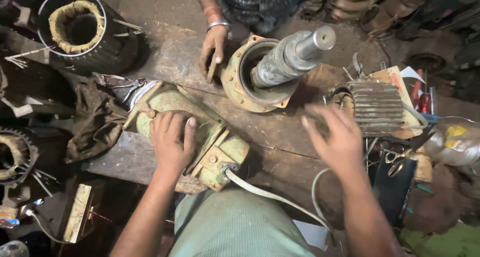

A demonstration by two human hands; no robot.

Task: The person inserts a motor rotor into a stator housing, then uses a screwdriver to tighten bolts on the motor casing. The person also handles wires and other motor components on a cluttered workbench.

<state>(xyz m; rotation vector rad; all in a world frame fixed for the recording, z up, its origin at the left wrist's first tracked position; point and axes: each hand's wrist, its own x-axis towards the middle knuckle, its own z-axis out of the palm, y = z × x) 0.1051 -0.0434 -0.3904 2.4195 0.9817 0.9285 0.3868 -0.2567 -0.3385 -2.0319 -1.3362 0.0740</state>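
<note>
From the head view I see my left hand lying flat, fingers spread and loosely curled, palm down on the green motor housing, pressing on it rather than gripping it. The housing lies directly under that hand, near my body, with its long axis running diagonally from upper left to lower right, and a pale cable leaves its lower right end. My right hand hovers open and blurred, fingers splayed, holding nothing, well to the right of the housing and nearer the ribbed grey block. So the left hand is the one on the housing; the right is apart from it. Beyond, a rusty flanged end cover with a steel shaft stands tilted, and another person's hand rests just beside its rim, holding a small stick. Everything sits on a worn wooden bench. Wound stators and scrap crowd the left; scissors and tools clutter the right.
</note>
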